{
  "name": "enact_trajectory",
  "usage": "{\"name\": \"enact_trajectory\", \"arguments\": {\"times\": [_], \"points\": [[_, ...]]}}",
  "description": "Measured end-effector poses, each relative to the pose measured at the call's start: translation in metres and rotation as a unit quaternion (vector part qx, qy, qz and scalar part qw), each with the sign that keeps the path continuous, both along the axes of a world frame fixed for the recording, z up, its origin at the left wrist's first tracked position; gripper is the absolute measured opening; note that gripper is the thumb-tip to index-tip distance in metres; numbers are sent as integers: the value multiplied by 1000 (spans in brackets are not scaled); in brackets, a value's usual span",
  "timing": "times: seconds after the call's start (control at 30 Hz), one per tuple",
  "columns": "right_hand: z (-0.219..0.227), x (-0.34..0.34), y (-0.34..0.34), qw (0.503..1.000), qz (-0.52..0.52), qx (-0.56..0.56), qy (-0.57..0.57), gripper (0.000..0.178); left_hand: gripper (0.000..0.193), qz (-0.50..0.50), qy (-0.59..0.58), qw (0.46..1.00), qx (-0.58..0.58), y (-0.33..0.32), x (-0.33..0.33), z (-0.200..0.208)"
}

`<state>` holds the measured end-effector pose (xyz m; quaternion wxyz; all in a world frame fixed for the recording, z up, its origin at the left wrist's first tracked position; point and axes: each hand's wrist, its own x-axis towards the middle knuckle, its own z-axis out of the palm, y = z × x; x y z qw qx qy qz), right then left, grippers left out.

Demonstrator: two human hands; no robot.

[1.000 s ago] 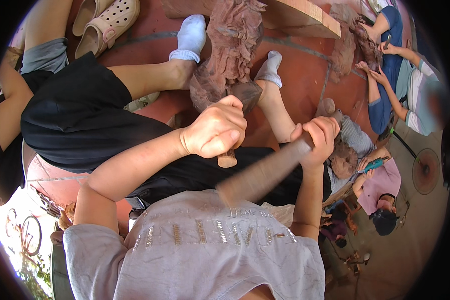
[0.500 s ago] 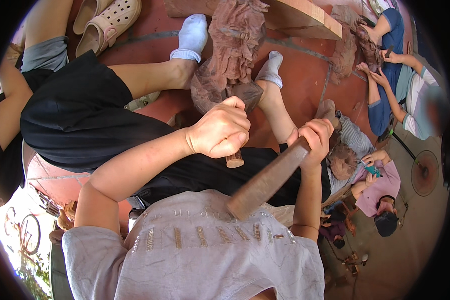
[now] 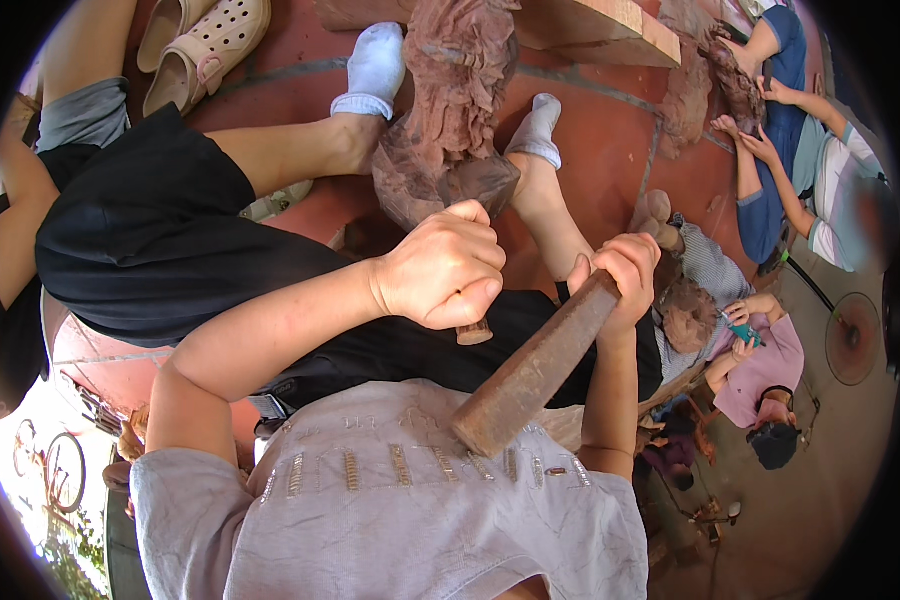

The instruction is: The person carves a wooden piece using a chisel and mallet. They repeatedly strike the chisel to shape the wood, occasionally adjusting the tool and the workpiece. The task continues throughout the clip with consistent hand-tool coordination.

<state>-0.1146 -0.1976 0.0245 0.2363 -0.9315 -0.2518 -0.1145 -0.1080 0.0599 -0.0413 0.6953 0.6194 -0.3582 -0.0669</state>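
My left hand (image 3: 442, 268) is closed in a fist around a chisel, held just on my side of a reddish-brown wood carving (image 3: 460, 95). Only the butt of the chisel's wooden handle (image 3: 474, 333) shows below the fist; the blade is hidden. The carving, with rough folded shapes, stands between my feet, and its dark blocky near end lies right beyond the fist. In my right hand (image 3: 625, 282) is a thick, squared wooden mallet (image 3: 535, 365), gripped at its narrower end. Its heavy end slants down-left over my shirt, apart from the chisel.
A pale wooden beam (image 3: 600, 30) lies beyond the carving on red floor tiles. Light clogs (image 3: 210, 50) sit at far left, near another person's leg. At right, a person in blue trousers (image 3: 790, 130) handles a carving, and a person in pink (image 3: 760, 370) works near a fan (image 3: 854, 338).
The mallet, blurred before, now looks sharp, its heavy end slightly lower in view. The carving and my feet appear shifted slightly left and up; both grips stay the same.
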Motion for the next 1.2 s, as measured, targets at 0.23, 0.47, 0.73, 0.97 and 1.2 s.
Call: {"name": "enact_trajectory", "arguments": {"times": [0.23,0.47,0.73,0.97,1.2], "points": [[-5,4,2,998,13,54,7,28,33,-18,64,996,-59,10,10,0],[-9,6,-7,999,7,-43,-24,31,30,-10,43,998,-53,8,7,-7],[-13,4,-9,999,7,-29,-26,36,29,-2,50,997,-62,8,6,-7],[-13,5,-7,999,1,-39,-31,37,29,-4,41,998,-48,8,9,-10],[-13,4,-7,999,1,-47,-27,38,29,20,39,998,-45,5,6,-10]]}}
